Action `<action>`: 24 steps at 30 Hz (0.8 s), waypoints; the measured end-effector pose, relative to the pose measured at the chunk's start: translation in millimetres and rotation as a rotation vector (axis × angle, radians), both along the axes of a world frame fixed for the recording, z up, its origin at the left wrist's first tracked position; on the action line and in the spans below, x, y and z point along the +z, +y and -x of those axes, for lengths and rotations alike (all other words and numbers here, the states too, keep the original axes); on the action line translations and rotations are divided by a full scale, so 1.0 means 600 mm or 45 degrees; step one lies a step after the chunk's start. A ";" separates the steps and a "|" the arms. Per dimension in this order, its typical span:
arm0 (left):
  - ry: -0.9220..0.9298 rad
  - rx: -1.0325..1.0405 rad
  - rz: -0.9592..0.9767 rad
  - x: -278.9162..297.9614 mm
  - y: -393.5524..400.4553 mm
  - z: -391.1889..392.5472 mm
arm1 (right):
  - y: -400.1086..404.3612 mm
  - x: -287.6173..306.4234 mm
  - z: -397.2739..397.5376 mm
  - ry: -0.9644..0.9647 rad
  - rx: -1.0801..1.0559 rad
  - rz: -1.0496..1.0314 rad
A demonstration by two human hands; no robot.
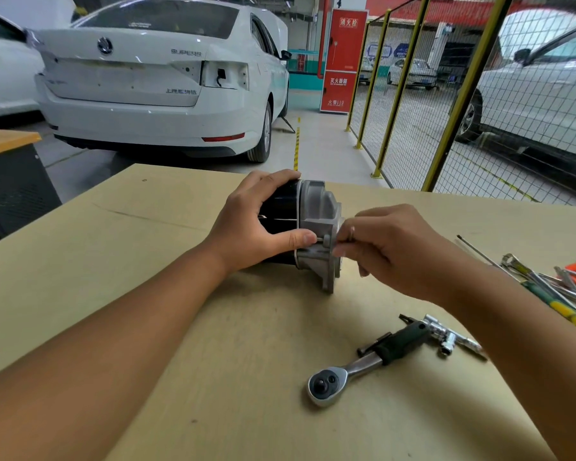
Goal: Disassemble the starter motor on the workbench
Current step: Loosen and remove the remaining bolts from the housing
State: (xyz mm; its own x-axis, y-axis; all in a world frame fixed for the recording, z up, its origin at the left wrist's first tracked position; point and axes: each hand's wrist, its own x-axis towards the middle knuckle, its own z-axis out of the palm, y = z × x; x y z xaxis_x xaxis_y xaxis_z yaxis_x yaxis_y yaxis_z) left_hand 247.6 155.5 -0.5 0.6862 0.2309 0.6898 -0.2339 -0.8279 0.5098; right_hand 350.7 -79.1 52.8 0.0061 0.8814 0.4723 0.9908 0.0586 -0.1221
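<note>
Starter motor (300, 227) lies on its side mid-workbench (147, 261); left hand (256, 224) wraps the black body, thumb by the grey end housing (320, 227); right hand (396, 251) pinches a slim through-bolt (341, 239) at the housing flange. Step judged: withdrawing a loosened bolt by fingers; ratchet (356, 364) lies unused nearby. Next move calls for a straight axial pull, body kept steady; bolt may bind.

One motor (308, 227) on the bench (147, 261); two hands beside it; right of it, one ratchet (363, 364); behind it, three cars.
</note>
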 end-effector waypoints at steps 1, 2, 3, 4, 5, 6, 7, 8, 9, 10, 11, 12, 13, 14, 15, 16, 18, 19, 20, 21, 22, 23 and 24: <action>0.000 0.000 -0.003 0.000 0.001 0.000 | -0.002 0.002 -0.001 -0.102 0.012 0.041; -0.002 -0.002 -0.004 -0.001 0.001 0.000 | -0.003 0.002 -0.002 -0.157 0.010 0.061; -0.002 -0.004 -0.004 -0.001 0.001 0.000 | -0.003 0.002 -0.002 -0.178 0.008 0.061; 0.001 -0.004 -0.003 -0.001 0.001 0.000 | -0.003 0.001 -0.001 -0.171 0.007 0.054; 0.004 -0.005 -0.002 -0.001 0.000 0.000 | -0.003 0.000 -0.002 -0.153 0.017 0.036; 0.006 -0.006 -0.001 -0.001 0.000 0.001 | -0.004 -0.002 -0.004 -0.124 0.032 0.008; 0.007 -0.008 0.000 0.000 0.000 0.001 | -0.005 -0.001 -0.005 -0.085 0.039 -0.020; 0.009 -0.007 -0.001 0.000 0.000 0.001 | -0.005 -0.001 -0.008 -0.045 0.034 -0.043; 0.010 -0.006 -0.005 0.000 0.001 0.001 | -0.006 0.000 -0.011 -0.017 0.017 -0.065; 0.009 -0.006 -0.009 0.000 0.002 0.001 | -0.007 -0.001 -0.014 -0.001 -0.008 -0.086; 0.007 -0.005 -0.011 0.000 0.003 0.000 | -0.007 -0.002 -0.017 0.020 -0.038 -0.107; 0.006 -0.005 -0.013 -0.001 0.003 -0.001 | -0.007 -0.004 -0.019 0.080 -0.074 -0.121; 0.002 -0.002 -0.014 -0.001 0.003 -0.001 | -0.005 -0.006 -0.020 0.192 -0.116 -0.119; -0.004 -0.001 -0.016 -0.002 0.003 -0.002 | -0.003 -0.010 -0.020 0.339 -0.155 -0.100; -0.009 -0.001 -0.016 -0.002 0.003 -0.002 | 0.000 -0.014 -0.019 0.496 -0.187 -0.084; -0.012 -0.001 -0.016 -0.002 0.003 -0.002 | 0.004 -0.018 -0.016 0.650 -0.206 -0.086; -0.012 0.001 -0.019 -0.002 0.004 -0.002 | 0.011 -0.022 -0.010 0.923 -0.234 -0.132; -0.012 0.003 -0.022 -0.002 0.004 -0.003 | 0.013 -0.022 -0.008 1.034 -0.250 -0.165; -0.013 0.004 -0.025 -0.002 0.004 -0.002 | 0.016 -0.022 -0.006 1.127 -0.263 -0.200; -0.012 0.004 -0.027 -0.003 0.004 -0.002 | 0.017 -0.021 -0.005 1.202 -0.273 -0.232; -0.011 0.003 -0.027 -0.003 0.004 -0.002 | 0.017 -0.019 -0.004 1.260 -0.280 -0.252; -0.010 0.002 -0.027 -0.003 0.004 -0.002 | 0.016 -0.019 -0.003 1.298 -0.274 -0.256; -0.009 0.002 -0.025 -0.003 0.004 -0.002 | 0.016 -0.018 -0.001 1.312 -0.264 -0.246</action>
State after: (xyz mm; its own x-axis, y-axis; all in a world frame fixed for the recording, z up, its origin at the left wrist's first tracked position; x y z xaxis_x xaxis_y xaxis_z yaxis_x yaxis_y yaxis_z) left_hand 249.0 157.8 -2.1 0.6809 0.2185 0.6990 -0.2361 -0.8380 0.4919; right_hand 351.6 -69.6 41.8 0.6231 0.7281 0.2857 0.4078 0.0092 -0.9130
